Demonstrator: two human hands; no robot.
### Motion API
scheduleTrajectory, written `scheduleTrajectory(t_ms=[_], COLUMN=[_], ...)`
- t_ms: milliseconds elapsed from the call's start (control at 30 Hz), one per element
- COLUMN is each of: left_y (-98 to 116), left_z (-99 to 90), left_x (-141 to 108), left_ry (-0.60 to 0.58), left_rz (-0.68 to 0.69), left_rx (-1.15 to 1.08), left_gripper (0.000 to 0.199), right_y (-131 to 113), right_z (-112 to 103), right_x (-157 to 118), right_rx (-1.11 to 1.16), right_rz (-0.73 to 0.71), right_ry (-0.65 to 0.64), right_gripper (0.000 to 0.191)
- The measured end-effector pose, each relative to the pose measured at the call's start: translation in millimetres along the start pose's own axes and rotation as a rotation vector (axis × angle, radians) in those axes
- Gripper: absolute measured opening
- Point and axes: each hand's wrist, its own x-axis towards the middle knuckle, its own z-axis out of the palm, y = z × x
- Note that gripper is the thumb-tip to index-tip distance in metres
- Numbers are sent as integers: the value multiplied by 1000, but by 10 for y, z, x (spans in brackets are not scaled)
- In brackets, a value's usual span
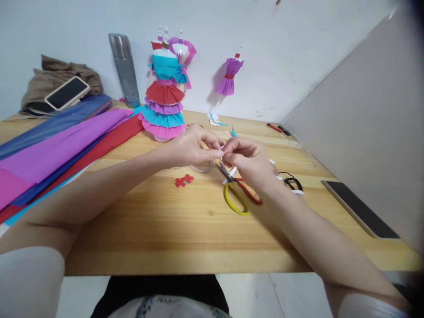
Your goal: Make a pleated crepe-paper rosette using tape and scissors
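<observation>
My left hand point(195, 143) and my right hand point(248, 159) meet above the middle of the table, fingertips pinched together. Whatever lies between them is too small to make out; a tiny pale or purplish bit shows there. Just below are scissors point(236, 187) with one yellow and one red handle, their blades spread a little and lying by white strips. Partly behind my left hand lies a clear ring point(202, 167), perhaps a tape roll. Small red flower-shaped cutouts point(184, 180) rest on the table, left of the scissors.
Miniature dress forms in layered colourful paper point(164, 92) and a purple dress form point(229, 77) stand at the back. Coloured sheets point(66, 145), a phone point(68, 92), brown cloth point(62, 73) and a bottle point(125, 70) are left. Black cord point(293, 182) and a dark-screened device point(359, 207) lie right.
</observation>
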Motion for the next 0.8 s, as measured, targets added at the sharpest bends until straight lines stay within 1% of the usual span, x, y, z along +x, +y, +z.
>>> scheduleTrajectory(t_ms=[33, 100, 233, 300, 400, 500, 567, 700, 800], left_y=[48, 154, 353, 422, 471, 452, 403, 239, 106], left_z=[-60, -176, -344, -389, -428, -454, -469, -486, -488], left_x=[-3, -16, -52, -72, -98, -106, -98, -65, -36], left_ry=[16, 86, 200, 219, 206, 184, 162, 57, 20], left_rz=[21, -12, -30, -12, -6, -34, -71, -172, -181], left_rx=[7, 17, 163, 200, 209, 204, 197, 139, 95], left_gripper=[14, 14, 17, 16, 12, 10, 13, 20, 23], right_y=[-21, -79, -213, -250, -245, -187, -140, -46, 19], right_z=[10, 39, 107, 131, 152, 158, 152, 135, 136], right_x=[78, 241, 511, 584, 619, 603, 586, 575, 588], right_rx=[23, 97, 180, 179, 214, 307, 345, 345, 333], right_rz=[-9, -64, -173, -180, -178, -175, -151, -81, -35], right_ry=[-36, -107, -230, -278, -337, -376, -391, -451, -485], right_gripper=[9, 6, 8, 14, 20, 18, 17, 23, 29])
